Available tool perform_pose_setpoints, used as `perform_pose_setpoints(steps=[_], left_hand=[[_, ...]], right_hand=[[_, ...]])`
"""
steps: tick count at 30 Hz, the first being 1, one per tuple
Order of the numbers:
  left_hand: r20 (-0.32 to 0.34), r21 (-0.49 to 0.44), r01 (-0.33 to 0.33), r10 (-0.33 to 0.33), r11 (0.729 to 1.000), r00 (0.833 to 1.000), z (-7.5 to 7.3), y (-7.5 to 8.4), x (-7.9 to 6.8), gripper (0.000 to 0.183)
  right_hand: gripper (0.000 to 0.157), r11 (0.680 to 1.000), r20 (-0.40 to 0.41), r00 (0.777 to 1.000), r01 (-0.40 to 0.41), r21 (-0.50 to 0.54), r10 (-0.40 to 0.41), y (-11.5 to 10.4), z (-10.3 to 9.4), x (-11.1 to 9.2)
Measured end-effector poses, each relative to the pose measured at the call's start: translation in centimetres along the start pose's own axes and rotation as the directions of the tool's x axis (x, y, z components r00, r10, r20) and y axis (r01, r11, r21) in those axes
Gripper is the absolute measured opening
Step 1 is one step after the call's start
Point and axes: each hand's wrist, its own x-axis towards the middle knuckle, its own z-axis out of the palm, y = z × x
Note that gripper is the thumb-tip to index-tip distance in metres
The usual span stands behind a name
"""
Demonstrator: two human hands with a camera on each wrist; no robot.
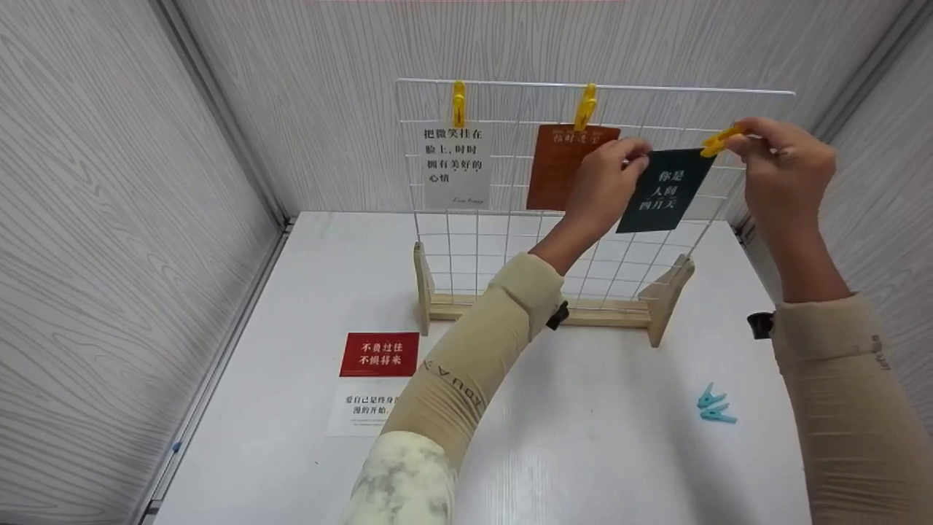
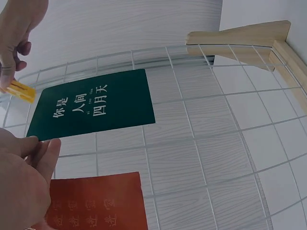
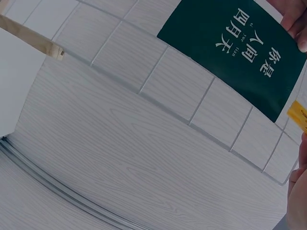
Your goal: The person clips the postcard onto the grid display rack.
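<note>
A dark green card [image 1: 674, 191] with white lettering is tilted in front of the right part of a white wire grid [image 1: 503, 248]. My left hand [image 1: 605, 179] pinches this card at its upper left corner, thumb and fingertips on the edge in the left wrist view. With my right hand [image 1: 791, 168] I pinch a yellow clothespin [image 1: 720, 141], whose tip is right at the card's upper right corner. Beside my left hand hangs an orange-red card [image 1: 547, 171], partly covered by that hand, under another yellow clothespin [image 1: 585, 107].
A white card [image 1: 455, 175] hangs at the grid's left from a yellow clothespin [image 1: 458, 103]. The grid stands on a wooden base [image 1: 609, 317]. On the white table [image 1: 583, 452] lie a red card [image 1: 379, 355], a white card [image 1: 357, 412] and blue clothespins [image 1: 714, 406].
</note>
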Motion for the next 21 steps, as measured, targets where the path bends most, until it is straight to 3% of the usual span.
perform_pose_setpoints(steps=[6,21], left_hand=[[-0.002,-0.007,-0.015,0.015,1.0,1.0,0.1,1.3,0.6,0.025],[-0.028,0.078,-0.049,0.051,0.996,0.998,0.2,2.0,0.7,0.027]], right_hand=[[0.018,0.999,-0.024,1.0,0.008,0.04,-0.007,-1.1,0.3,0.6],[0.021,0.998,-0.051,0.998,0.024,-0.057,-0.027,-1.0,0.6,1.1]])
